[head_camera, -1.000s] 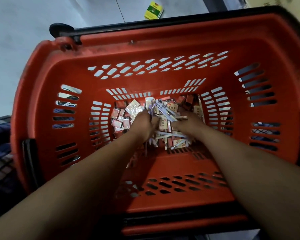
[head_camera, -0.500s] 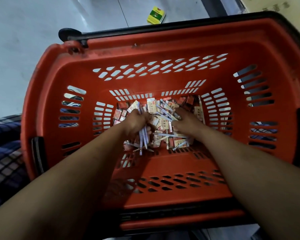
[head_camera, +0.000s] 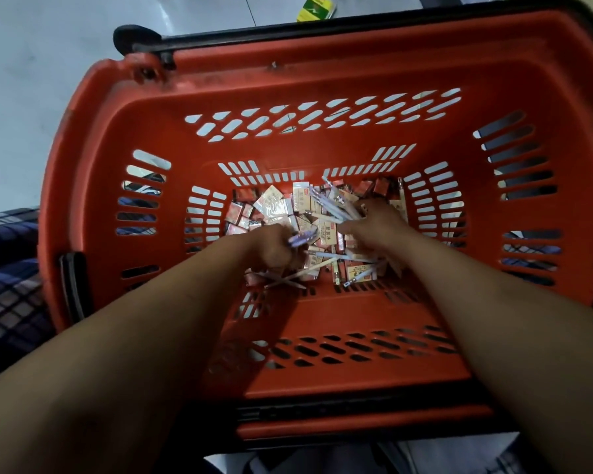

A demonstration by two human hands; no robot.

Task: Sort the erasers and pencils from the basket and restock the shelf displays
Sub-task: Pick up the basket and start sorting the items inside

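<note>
At the bottom of the red basket [head_camera: 322, 80], the left grip [head_camera: 273, 249] is closed around a bundle of pencils [head_camera: 302, 238]. Just right of it, the right grip [head_camera: 374, 230] lies on the pile of erasers [head_camera: 302, 200]; I cannot tell whether it holds anything. More erasers lie beyond the left grip.

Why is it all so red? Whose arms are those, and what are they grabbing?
Those are a person's two bare arms. The camera sits on the person's head and looks down, so you see what they see. The red thing is a shopping basket, with floor behind it. At its bottom lies a heap of small erasers in packs and thin pencils. The left hand grips a bunch of pencils. The right hand lies on the heap; whether it holds anything is hidden.
</note>
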